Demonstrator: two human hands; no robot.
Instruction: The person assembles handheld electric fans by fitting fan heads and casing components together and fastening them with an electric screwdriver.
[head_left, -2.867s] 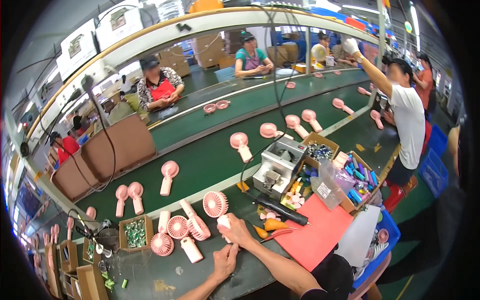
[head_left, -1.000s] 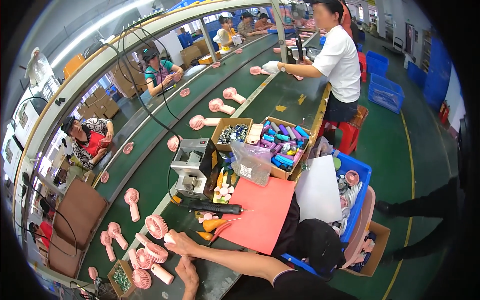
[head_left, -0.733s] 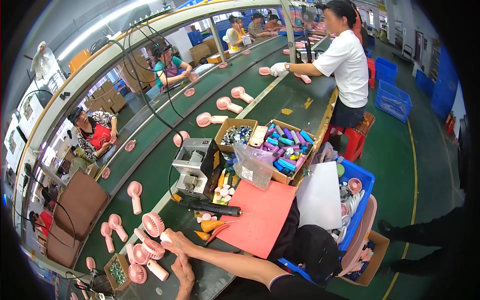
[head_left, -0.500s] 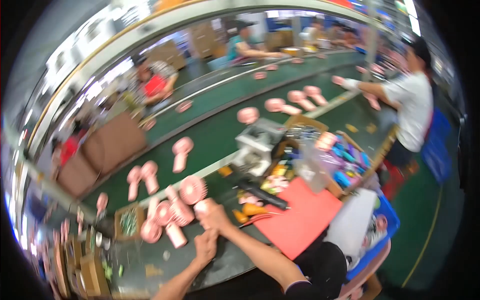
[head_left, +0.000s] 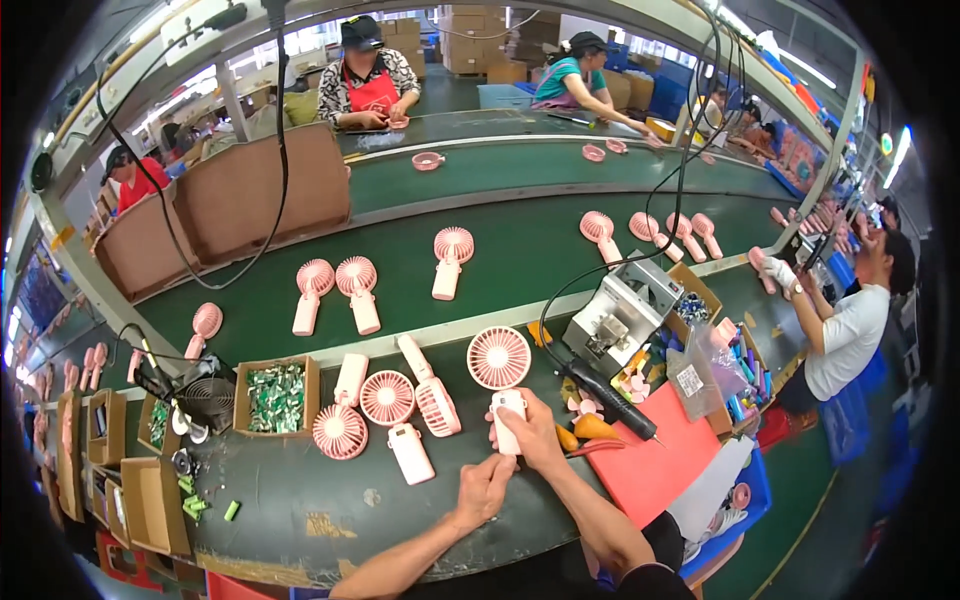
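A pink handheld fan (head_left: 499,357) is between my hands over the near edge of the bench, its round grille pointing away and its pale handle toward me. My right hand (head_left: 537,430) is closed round the handle, thumb lying on its face. At the handle's bottom end, my left hand (head_left: 484,488) is closed with its fingers pressed together against it. Several more pink fans lie just left of my hands, among them one with its grille facing up (head_left: 387,397) and one on its side (head_left: 436,405).
A cardboard box of small green parts (head_left: 276,398) stands left. A black electric screwdriver (head_left: 612,398), orange-handled tool (head_left: 595,428), red sheet (head_left: 655,455) and grey metal device (head_left: 612,325) lie right. Beyond, a green conveyor (head_left: 400,290) carries fans. A gloved co-worker (head_left: 850,320) stands right.
The view has turned left and steadied, so the bench appears further right and sharper. Both hands stay on the same fan, whose handle now points more directly toward me.
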